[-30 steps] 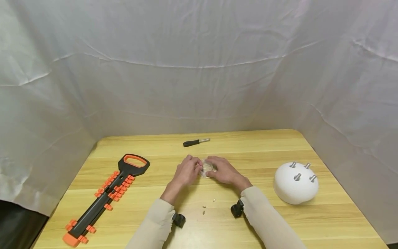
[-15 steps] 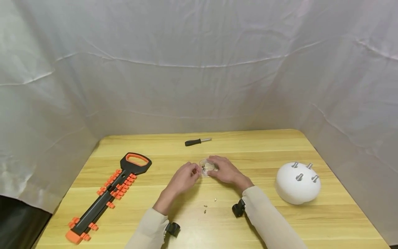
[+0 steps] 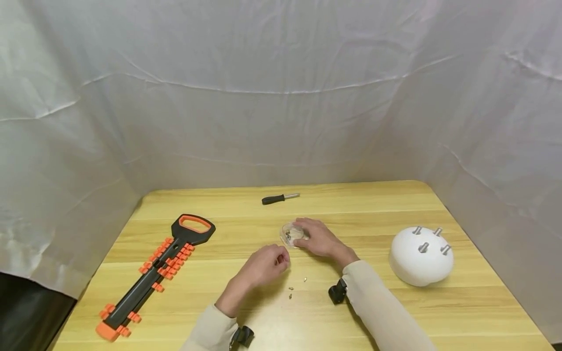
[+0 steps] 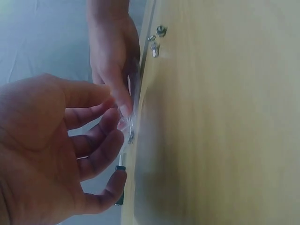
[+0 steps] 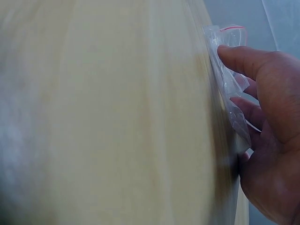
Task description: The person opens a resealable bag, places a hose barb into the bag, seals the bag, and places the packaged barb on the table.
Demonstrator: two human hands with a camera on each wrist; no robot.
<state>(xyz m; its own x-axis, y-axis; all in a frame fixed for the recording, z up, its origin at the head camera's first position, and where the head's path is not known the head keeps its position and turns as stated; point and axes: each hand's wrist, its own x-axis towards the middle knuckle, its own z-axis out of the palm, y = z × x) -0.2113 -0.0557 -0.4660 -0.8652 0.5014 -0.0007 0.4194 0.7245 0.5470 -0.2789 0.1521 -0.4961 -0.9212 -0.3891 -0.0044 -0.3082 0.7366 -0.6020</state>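
My right hand (image 3: 319, 239) holds a clear zip bag (image 3: 290, 234), thumb on one side and fingers on the other. A red line runs along the mouth of the bag (image 5: 233, 28) in the right wrist view. Small metal pieces (image 3: 288, 234) lie inside it. My left hand (image 3: 269, 264) is just in front of the bag, low over the table, fingers curled. Thumb and index fingertip come together in the left wrist view; I cannot tell if something small sits between them. Several small screw-like metal pieces (image 4: 155, 49) lie loose on the wood in front of the hands.
A black-handled screwdriver (image 3: 273, 199) lies behind the hands on the wooden table (image 3: 360, 204). At left lies a long black bar with a handle and orange clips (image 3: 136, 287). A white rounded block with metal bolts (image 3: 419, 261) stands at right. Grey sheeting (image 3: 281, 136) encloses the table.
My left hand has drawn away from the bag, down toward the front of the table. The right hand stays at the bag, and the metal pieces inside it now show.
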